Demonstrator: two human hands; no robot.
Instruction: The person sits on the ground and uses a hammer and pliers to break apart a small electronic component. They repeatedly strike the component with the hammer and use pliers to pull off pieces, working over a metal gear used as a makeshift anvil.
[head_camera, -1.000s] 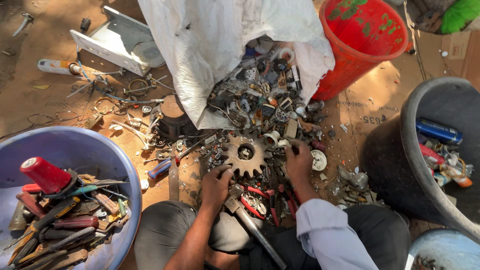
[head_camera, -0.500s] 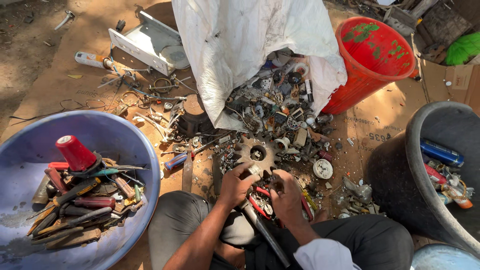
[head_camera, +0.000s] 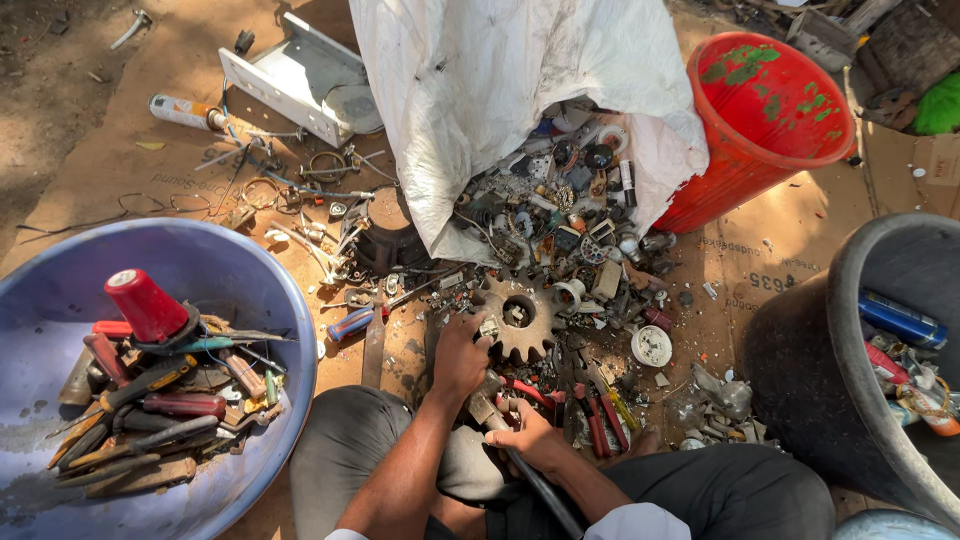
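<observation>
Left hand (head_camera: 460, 355) rests curled fingers on rusty gear wheel (head_camera: 520, 315) lying flat amid scrap below white sack (head_camera: 480, 90); right hand (head_camera: 530, 440) grips a dark-handled hammer (head_camera: 500, 430) near red-handled pliers (head_camera: 597, 425)

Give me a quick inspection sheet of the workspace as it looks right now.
Surface: cardboard sheet on dirt, littered.
Job's things: rusty gear under left hand; hammer gripped by right hand.
Clutter: scrap pile spilling from white sack; red pliers.
Grippers: both hands bare.
Cables: loose wires on the cardboard.
Surroundings: blue basin of tools, red bucket, black tub.
</observation>
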